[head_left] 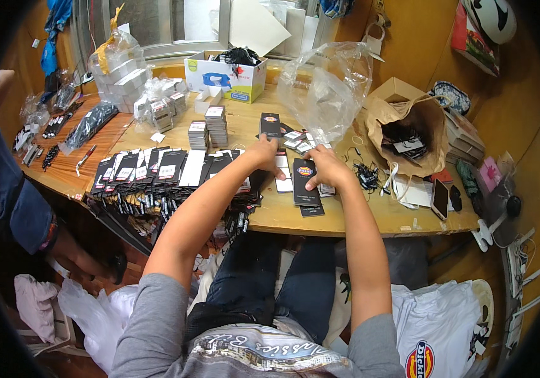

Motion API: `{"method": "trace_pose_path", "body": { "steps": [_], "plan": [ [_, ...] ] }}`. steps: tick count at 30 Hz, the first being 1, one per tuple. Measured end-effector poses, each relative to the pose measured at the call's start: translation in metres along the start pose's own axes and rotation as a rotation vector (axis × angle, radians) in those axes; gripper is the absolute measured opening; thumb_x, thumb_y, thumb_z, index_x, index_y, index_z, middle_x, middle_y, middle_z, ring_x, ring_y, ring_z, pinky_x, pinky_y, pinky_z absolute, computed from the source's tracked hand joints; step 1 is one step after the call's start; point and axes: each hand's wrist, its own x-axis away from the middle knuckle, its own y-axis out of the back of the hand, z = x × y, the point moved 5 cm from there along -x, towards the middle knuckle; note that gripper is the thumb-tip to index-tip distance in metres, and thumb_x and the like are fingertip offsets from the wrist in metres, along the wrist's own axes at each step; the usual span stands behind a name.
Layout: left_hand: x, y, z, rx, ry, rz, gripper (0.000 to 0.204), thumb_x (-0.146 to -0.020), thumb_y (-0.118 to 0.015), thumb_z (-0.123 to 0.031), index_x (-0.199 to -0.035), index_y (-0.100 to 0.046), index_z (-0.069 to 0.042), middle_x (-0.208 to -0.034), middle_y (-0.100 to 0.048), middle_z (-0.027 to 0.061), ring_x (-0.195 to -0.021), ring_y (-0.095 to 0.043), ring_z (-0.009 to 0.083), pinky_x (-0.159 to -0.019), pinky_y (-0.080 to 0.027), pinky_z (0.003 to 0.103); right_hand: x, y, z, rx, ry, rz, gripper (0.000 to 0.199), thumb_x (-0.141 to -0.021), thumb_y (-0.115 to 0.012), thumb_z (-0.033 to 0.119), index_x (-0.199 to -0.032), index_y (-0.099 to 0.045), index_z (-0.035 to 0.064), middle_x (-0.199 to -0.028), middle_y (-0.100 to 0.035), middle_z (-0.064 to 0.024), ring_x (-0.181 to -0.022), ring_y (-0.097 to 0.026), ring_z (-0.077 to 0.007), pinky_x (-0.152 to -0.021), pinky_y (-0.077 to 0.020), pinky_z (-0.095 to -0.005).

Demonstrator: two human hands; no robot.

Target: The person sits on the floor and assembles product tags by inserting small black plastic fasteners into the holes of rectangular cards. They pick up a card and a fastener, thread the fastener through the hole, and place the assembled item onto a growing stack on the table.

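Both my hands are over a pile of hang tags in the middle of the table. My left hand (266,155) is open, its fingertips near the lower edge of an upright-lying black tag (270,123) and its thumb beside some white-faced tags (284,179). Spread across the right side of the pile is my right hand (330,167), with its thumb on a black hang tag (303,189) that has a red and yellow logo. Small grey-and-white labels (295,140) lie between the hands. Left of my forearm, rows of black tags (162,169) with strings hang over the front edge.
Stacks of small cards (217,126) stand behind the tag rows. A white box (232,80) of black strings is at the back, beside a clear plastic bag (330,88). To the right are a brown paper bag (380,129) and a phone (439,199). Another person (17,189) stands at left.
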Motion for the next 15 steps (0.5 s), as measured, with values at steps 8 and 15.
{"method": "trace_pose_path", "body": {
  "steps": [8,15],
  "plan": [
    [0.025,0.028,-0.010,0.429,-0.074,-0.528,0.049,-0.057,-0.070,-0.004,-0.096,-0.042,-0.001,-0.088,-0.052,0.0154,-0.082,-0.053,0.0258,-0.069,-0.043,0.033,-0.002,0.010,-0.015,-0.543,0.084,-0.309,0.044,-0.050,-0.072,-0.001,-0.089,-0.051,0.0013,-0.086,-0.055,-0.0126,-0.079,-0.055,-0.0204,-0.068,-0.0452,-0.0309],
    [0.055,0.059,-0.030,1.043,-0.125,-0.456,0.027,-0.072,-0.061,-0.002,-0.097,-0.051,0.003,-0.076,-0.061,0.0072,-0.065,-0.054,0.0083,-0.056,-0.042,0.021,0.021,0.043,-0.004,-1.183,0.098,-0.338,0.010,-0.070,-0.059,0.000,-0.077,-0.052,-0.0010,-0.065,-0.059,-0.0075,-0.051,-0.051,-0.0083,-0.041,-0.0395,-0.0185]
  ]
}}
